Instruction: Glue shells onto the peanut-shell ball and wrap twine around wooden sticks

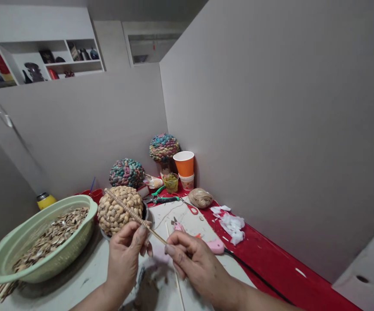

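Sticks bundle (1, 293): lies at the near left corner of the surface (83, 270), partly under the basin
Basin (41, 211): green, tilted in view, along the left edge; holds a broad heap of flat brown shells (55, 233), below the rim
Red cup (96, 195): beyond the basin, towards the far edge; contents hidden
Beige ball (117, 211): covered in knobbly pieces over all the part that shows, sitting in a dark bowl (146, 214)
Left hand (125, 250): thumb and fingers pinching the stick near the lower end of its wrapping
Stick (157, 235): held slantwise between both hands over the middle of the surface, its upper end in front of the beige ball; wrapping looks part done, the upper length ridged and covered, the stretch between the hands bare and left to cover
Yellow cup (171, 185): near the far edge, holding yellowish bits too small to name
Orange cup (184, 165): stacked on a white cup (187, 182) at the far right corner; its inside looks white, its bottom hidden
Right hand (195, 261): thumb and forefinger pinching the bare part of the stick
Twine (200, 198): wound in a ball, near the right edge
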{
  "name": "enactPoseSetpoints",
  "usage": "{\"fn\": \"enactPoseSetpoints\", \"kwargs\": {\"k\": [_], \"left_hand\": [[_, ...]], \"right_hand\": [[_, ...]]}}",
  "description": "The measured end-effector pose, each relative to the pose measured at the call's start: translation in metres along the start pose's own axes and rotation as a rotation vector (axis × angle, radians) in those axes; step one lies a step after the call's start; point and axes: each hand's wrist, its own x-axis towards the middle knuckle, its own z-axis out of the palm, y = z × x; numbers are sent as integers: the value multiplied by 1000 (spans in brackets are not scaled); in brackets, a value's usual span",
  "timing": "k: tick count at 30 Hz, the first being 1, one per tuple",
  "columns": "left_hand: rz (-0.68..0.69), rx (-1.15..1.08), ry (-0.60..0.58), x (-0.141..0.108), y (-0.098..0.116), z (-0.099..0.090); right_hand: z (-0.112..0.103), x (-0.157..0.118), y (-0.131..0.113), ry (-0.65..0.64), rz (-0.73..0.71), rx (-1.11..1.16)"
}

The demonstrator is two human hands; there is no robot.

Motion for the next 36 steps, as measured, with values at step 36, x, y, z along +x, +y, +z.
{"fn": "enactPoseSetpoints", "kwargs": {"k": [36], "left_hand": [[-30,7,-34,-5,2,-1]], "right_hand": [[-1,1,-1,-114,43,79]]}}
